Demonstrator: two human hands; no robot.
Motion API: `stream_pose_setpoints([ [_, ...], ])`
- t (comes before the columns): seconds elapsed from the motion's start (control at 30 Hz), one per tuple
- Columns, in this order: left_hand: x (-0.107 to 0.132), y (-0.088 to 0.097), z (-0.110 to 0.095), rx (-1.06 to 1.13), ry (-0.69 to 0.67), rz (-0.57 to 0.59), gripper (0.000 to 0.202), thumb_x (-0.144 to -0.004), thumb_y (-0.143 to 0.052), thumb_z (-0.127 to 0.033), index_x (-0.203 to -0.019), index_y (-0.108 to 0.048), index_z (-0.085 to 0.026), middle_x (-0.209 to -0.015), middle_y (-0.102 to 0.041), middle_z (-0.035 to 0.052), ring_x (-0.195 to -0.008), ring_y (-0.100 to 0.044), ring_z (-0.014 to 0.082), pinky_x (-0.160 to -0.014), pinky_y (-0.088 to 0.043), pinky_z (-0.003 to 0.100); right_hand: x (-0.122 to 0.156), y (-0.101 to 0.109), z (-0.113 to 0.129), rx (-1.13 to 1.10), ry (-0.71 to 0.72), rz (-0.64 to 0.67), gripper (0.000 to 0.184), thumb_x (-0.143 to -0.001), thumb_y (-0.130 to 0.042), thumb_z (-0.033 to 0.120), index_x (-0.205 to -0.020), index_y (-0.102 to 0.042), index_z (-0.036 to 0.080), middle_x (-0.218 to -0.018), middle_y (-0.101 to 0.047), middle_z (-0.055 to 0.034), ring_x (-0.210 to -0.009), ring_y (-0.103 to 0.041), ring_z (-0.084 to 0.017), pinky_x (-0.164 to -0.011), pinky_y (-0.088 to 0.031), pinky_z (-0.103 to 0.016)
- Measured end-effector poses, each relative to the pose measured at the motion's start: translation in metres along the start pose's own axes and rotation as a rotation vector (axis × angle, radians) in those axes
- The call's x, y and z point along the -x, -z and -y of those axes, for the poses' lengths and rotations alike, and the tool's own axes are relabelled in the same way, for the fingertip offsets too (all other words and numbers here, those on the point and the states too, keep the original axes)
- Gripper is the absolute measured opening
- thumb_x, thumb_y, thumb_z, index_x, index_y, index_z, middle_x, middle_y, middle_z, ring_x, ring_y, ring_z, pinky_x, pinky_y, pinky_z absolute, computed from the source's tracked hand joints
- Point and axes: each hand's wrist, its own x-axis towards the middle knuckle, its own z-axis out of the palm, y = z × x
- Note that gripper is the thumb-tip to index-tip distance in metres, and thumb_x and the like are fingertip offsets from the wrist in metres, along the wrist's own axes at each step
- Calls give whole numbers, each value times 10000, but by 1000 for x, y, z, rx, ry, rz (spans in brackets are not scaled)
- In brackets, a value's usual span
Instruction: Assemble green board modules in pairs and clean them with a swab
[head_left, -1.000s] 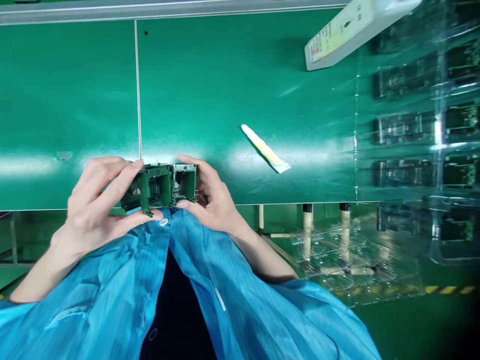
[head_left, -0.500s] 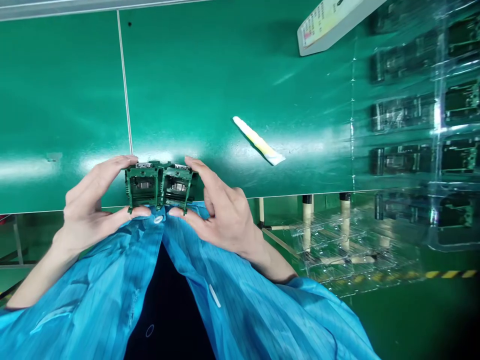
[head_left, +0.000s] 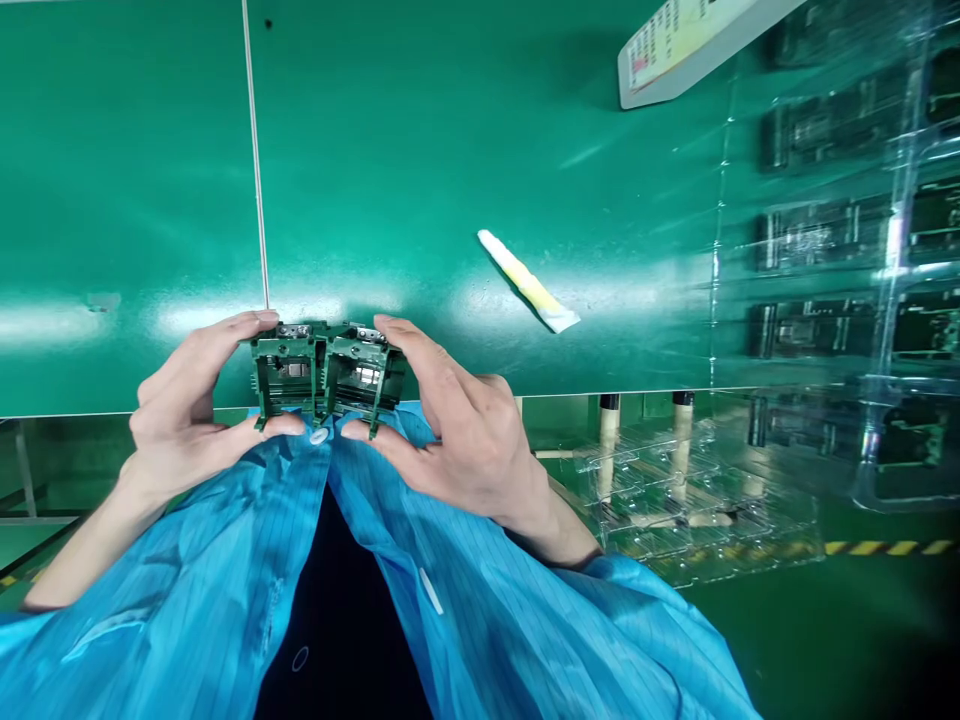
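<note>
Two dark green plastic frames with metal parts inside are held side by side at the bench's front edge, close to my body. My left hand [head_left: 184, 415] grips the left frame [head_left: 287, 372] between thumb below and fingertips above. In the same kind of pinch, my right hand [head_left: 469, 435] has the right frame [head_left: 362, 375], which leans slightly. Their inner edges touch or nearly touch; whether they are joined I cannot tell. A white and yellow tube [head_left: 529, 280] lies on the green bench top [head_left: 390, 170], to the right of my hands.
At the far right, clear plastic trays [head_left: 892, 240] hold several dark green parts. A white box with printed labels [head_left: 675, 60] stands at the back. More clear trays [head_left: 697, 490] are below the bench edge at right, by beige posts [head_left: 609, 450].
The right frame has tilted and turned a little in my right hand. The left frame stays nearly still. My view has shifted slightly.
</note>
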Motion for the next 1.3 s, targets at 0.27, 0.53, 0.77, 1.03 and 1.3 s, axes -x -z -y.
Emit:
stream_pose_setpoints([
  [0.27,5,-1,6,-12,35,19,785,-635,-914,-326,-1347,-586,-277,-1196,-707,84,-1111,-683,284,-978,-575,445,1,-10,-10,-51,6,22,566,-962,-569,429,-1409,-437,108,-1369,-625,-160,-927,-732,-183,-724,-645,-264],
  [0.53,7,-1,3,-86,24,74,821,-670,-892,-339,-1401,-522,-288,-1220,-690,84,-1152,-661,288,-982,-587,452,0,-11,-13,-128,-46,61,573,-938,-610,436,-1410,-457,149,-1342,-646,-144,-969,-737,-210,-688,-648,-273],
  [0.77,8,-1,5,-60,15,60,823,-658,-902,-310,-1392,-533,-251,-1244,-681,102,-1151,-662,287,-993,-585,435,-1,-11,-13,-140,-85,81,587,-923,-630,438,-1422,-473,171,-1279,-678,-134,-924,-741,-210,-602,-630,-259],
  [1.03,10,-1,8,-76,100,118,718,-745,-829,-409,-1381,-516,-292,-1234,-666,86,-1158,-644,288,-1008,-567,466,-1,-13,-16,-132,-76,92,588,-920,-629,445,-1418,-474,173,-1293,-674,-112,-954,-731,-197,-611,-614,-246],
  [1.3,7,-14,26,-257,35,297,577,-924,-604,-313,-1464,-404,-264,-1222,-577,116,-1156,-597,249,-927,-560,399,-2,-46,-39,-147,-43,138,588,-932,-581,449,-1409,-445,134,-1385,-611,-153,-1090,-699,-221,-740,-626,-298],
])
